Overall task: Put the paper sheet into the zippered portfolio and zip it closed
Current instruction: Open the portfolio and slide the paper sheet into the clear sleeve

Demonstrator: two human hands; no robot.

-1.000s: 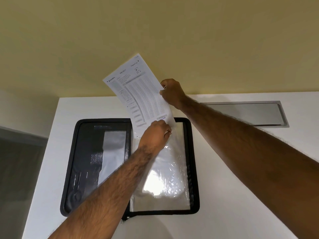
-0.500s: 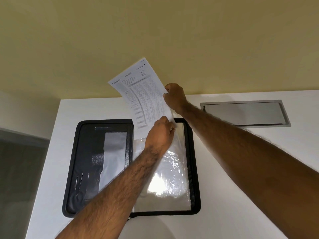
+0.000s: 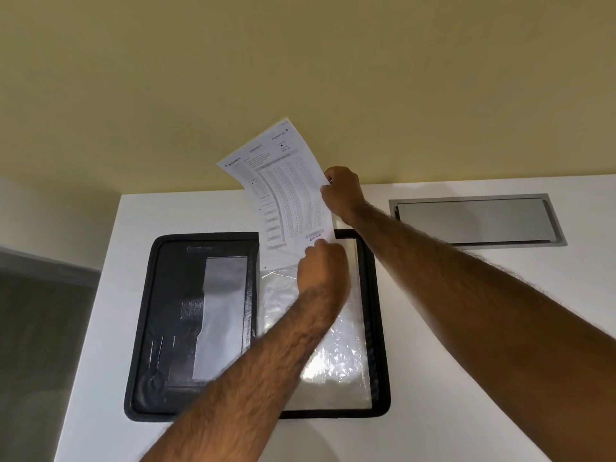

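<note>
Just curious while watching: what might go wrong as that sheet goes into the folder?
The paper sheet is bowed between the right hand and left hand, so it might crease. Its lower edge could snag on the crinkled clear sleeve. The portfolio is still unzipped, and its zipper might later pinch a protruding edge.

The open portfolio (image 3: 200,321) fills the desk's (image 3: 433,378) left half; a metal hatch (image 3: 476,221) lies flush near the far right edge. Bare desk between them leaves passage.
</note>
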